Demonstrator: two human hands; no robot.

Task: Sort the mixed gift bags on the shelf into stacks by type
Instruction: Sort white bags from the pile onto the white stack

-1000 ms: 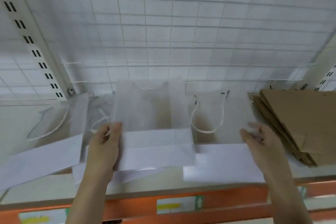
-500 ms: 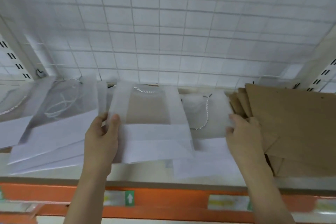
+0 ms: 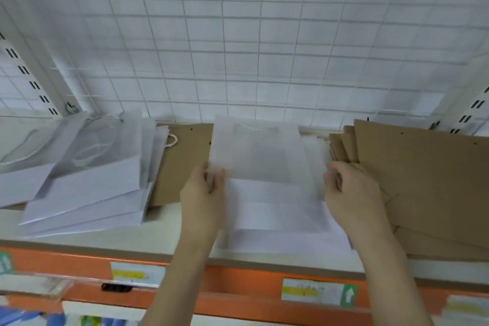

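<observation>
A flat white translucent gift bag [image 3: 260, 164] with a rope handle lies in the middle of the shelf on other white bags. My left hand [image 3: 202, 201] grips its left edge, fingers curled round it. My right hand [image 3: 349, 193] grips its right edge the same way. A fanned stack of white bags [image 3: 87, 182] lies to the left. One brown paper bag [image 3: 182, 164] shows between that stack and the held bag, partly under both. A stack of brown paper bags [image 3: 423, 182] lies on the right, touching my right hand.
A white wire grid [image 3: 238, 47] closes the shelf's back. Slotted uprights [image 3: 29, 77] stand at both back corners. An orange front rail [image 3: 238, 283] with price labels runs below the shelf edge [image 3: 105, 243]. Blurred coloured goods show on the lower level.
My view has swung left, so the white stack and a brown bag beneath now show. My right hand came onto the white bag's right edge; both hands now grip it.
</observation>
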